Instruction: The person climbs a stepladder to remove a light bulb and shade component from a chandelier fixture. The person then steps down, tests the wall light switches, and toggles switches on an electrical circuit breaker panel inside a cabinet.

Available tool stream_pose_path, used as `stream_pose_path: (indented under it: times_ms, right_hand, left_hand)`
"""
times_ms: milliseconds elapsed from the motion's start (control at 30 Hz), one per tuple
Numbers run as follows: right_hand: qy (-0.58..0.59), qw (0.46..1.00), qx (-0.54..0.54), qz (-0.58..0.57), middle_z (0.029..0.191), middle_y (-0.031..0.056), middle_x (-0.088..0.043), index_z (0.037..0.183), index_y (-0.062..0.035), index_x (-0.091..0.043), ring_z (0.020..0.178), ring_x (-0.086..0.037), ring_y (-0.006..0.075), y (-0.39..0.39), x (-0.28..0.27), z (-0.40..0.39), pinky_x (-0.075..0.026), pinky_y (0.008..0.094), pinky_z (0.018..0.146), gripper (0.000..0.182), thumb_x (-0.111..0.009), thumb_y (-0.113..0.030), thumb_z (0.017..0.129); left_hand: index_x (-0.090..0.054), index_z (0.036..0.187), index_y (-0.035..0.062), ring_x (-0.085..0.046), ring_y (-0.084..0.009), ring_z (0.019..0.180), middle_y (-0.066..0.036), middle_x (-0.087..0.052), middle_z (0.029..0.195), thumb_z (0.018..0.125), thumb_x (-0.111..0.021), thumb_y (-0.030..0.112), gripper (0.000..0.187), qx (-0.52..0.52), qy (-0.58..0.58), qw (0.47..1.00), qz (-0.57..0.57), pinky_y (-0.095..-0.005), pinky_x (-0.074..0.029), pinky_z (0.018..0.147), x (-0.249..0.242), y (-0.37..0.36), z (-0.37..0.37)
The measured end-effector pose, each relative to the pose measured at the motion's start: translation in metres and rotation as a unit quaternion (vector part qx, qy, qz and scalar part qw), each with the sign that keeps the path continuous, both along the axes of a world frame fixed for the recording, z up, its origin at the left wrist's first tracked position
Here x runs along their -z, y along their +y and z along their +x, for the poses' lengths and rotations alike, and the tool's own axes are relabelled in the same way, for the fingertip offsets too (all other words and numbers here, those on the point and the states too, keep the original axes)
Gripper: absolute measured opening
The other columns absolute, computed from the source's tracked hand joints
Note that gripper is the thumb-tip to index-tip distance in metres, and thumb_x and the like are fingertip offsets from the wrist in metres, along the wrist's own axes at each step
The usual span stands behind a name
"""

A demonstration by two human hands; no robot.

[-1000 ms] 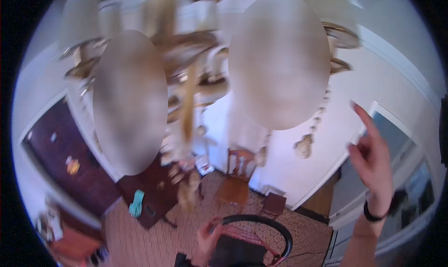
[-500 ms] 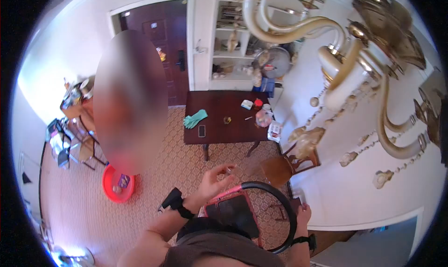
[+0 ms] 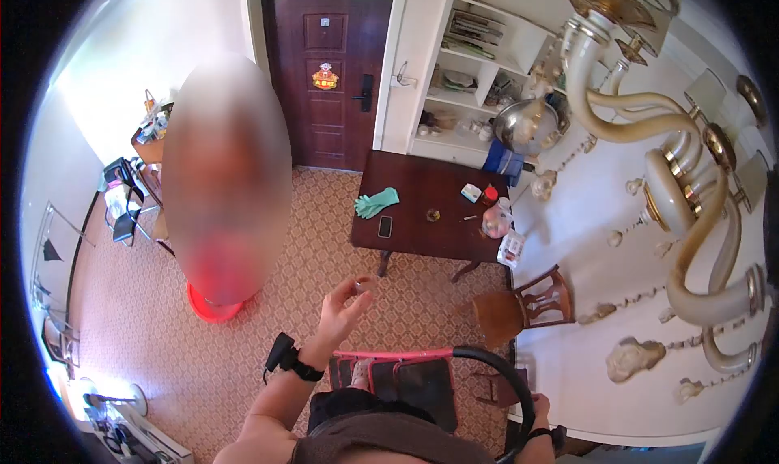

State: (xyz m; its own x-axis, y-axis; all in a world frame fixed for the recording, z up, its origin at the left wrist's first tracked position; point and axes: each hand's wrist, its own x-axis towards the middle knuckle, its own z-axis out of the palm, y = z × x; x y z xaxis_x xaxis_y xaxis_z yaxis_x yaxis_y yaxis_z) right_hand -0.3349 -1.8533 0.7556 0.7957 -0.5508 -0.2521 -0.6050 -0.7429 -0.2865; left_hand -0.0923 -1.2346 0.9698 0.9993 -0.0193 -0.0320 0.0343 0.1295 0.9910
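My left hand [image 3: 342, 314] is raised in front of me, thumb and fingers curled towards each other. A small shiny thing shows at its fingertips, too small to name. Low on the right, my right hand [image 3: 540, 410] rests against the black curved handrail [image 3: 519, 380] of a stepladder, its fingers partly hidden by the rail. The stepladder [image 3: 418, 387] has a pink-red frame and dark steps, directly below me. A large cream and gold chandelier [image 3: 649, 127] with hanging crystal strands [image 3: 641, 358] fills the right side.
A dark table [image 3: 430, 229] holds green gloves [image 3: 376, 203], a phone [image 3: 385, 226] and small packs. A wooden chair [image 3: 499, 316] stands beside it. Another person [image 3: 223, 188], blurred, is at the left by a red basin [image 3: 215, 308]. Shelves [image 3: 495, 46] line the back wall.
My view has turned left and up, so the door, table and chandelier sit further right. The other person is now over the basin. My right hand stays at the handrail.
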Motion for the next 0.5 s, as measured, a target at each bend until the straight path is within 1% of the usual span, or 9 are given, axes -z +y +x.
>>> stream_pose_path:
  times_ms: [100,133,200,233,300,367,433,467,500]
  right_hand:
    - [0.032,0.997,-0.046,-0.056,0.083,0.0133,-0.069,0.082,-0.0086,-0.072,0.080,-0.066,0.0310,-0.016,0.016,-0.012,-0.053,0.0418,0.073,0.029,-0.070,-0.036,0.076]
    - [0.031,0.997,-0.044,-0.056,0.083,0.0133,-0.069,0.082,-0.0086,-0.072,0.080,-0.066,0.0310,-0.006,0.003,-0.006,-0.053,0.0418,0.073,0.029,-0.070,-0.036,0.076]
    - [0.142,0.989,0.027,-0.041,0.086,0.0161,-0.069,0.090,-0.0090,-0.073,0.084,-0.067,0.0336,0.009,-0.025,0.000,-0.052,0.0415,0.078,0.035,-0.068,-0.038,0.073]
    - [0.098,0.993,0.031,-0.053,0.083,0.0162,-0.069,0.085,-0.0101,-0.073,0.082,-0.067,0.0335,0.002,-0.014,-0.007,-0.053,0.0433,0.075,0.037,-0.071,-0.042,0.068]
    - [0.113,0.991,0.020,-0.074,0.085,0.0166,-0.069,0.085,-0.0092,-0.073,0.084,-0.066,0.0342,-0.010,0.000,-0.012,-0.052,0.0449,0.076,0.037,-0.067,-0.044,0.073]
    - [0.129,0.987,0.007,-0.095,0.087,0.0169,-0.069,0.085,-0.0083,-0.073,0.086,-0.065,0.0349,-0.028,0.019,-0.023,-0.051,0.0465,0.077,0.039,-0.063,-0.045,0.077]
    - [0.204,0.959,-0.158,-0.117,0.088,0.0188,-0.068,0.089,-0.0087,-0.072,0.085,-0.065,0.0363,-0.058,0.050,-0.036,-0.052,0.0472,0.074,0.037,-0.059,-0.042,0.080]
    - [0.211,0.957,-0.160,-0.116,0.088,0.0188,-0.068,0.089,-0.0087,-0.072,0.085,-0.065,0.0363,-0.058,0.056,-0.035,-0.052,0.0472,0.074,0.037,-0.059,-0.042,0.080]
    - [0.212,0.957,-0.161,-0.114,0.080,0.0159,-0.067,0.080,-0.0077,-0.070,0.075,-0.066,0.0335,-0.058,0.057,-0.035,-0.053,0.0438,0.065,0.033,-0.065,-0.040,0.076]
  left_hand:
    - [-0.059,0.117,0.0005,-0.056,-0.0075,0.086,-0.001,-0.062,0.089,0.088,-0.063,0.018,0.034,-0.021,-0.011,1.000,-0.014,-0.0260,-0.046,0.077,0.009,0.011,0.030]
    - [-0.056,0.120,-0.0005,-0.053,-0.0067,0.085,0.002,-0.058,0.089,0.090,-0.062,0.018,0.037,-0.005,-0.011,1.000,-0.013,-0.0236,-0.044,0.078,0.013,0.015,0.037]
    - [-0.054,0.123,-0.0014,-0.051,-0.0059,0.084,0.004,-0.054,0.089,0.091,-0.062,0.018,0.039,0.013,-0.010,1.000,-0.012,-0.0212,-0.041,0.078,0.018,0.020,0.048]
    - [-0.054,0.123,-0.0016,-0.051,-0.0058,0.084,0.004,-0.054,0.089,0.091,-0.062,0.019,0.039,0.011,-0.008,1.000,-0.014,-0.0211,-0.042,0.078,0.018,0.021,0.051]
    - [-0.053,0.123,-0.0019,-0.051,-0.0057,0.083,0.004,-0.054,0.089,0.090,-0.062,0.019,0.040,0.008,-0.006,1.000,-0.015,-0.0211,-0.042,0.077,0.017,0.025,0.057]
    - [-0.060,0.116,0.0006,-0.056,-0.0082,0.083,-0.001,-0.062,0.088,0.088,-0.064,0.022,0.036,-0.003,0.018,1.000,-0.005,-0.0249,-0.045,0.076,0.017,0.030,0.060]
    - [-0.061,0.116,0.0004,-0.056,-0.0081,0.083,-0.001,-0.063,0.088,0.088,-0.064,0.023,0.036,-0.003,0.013,1.000,0.018,-0.0251,-0.046,0.076,0.032,0.040,0.068]
    - [-0.061,0.117,0.0003,-0.056,-0.0079,0.083,-0.001,-0.063,0.089,0.088,-0.064,0.024,0.037,-0.002,0.011,0.999,0.038,-0.0252,-0.046,0.077,0.042,0.044,0.067]
    - [-0.061,0.117,0.0003,-0.056,-0.0079,0.083,-0.001,-0.063,0.089,0.088,-0.064,0.024,0.037,-0.004,0.024,0.999,0.039,-0.0252,-0.046,0.077,0.046,0.049,0.068]
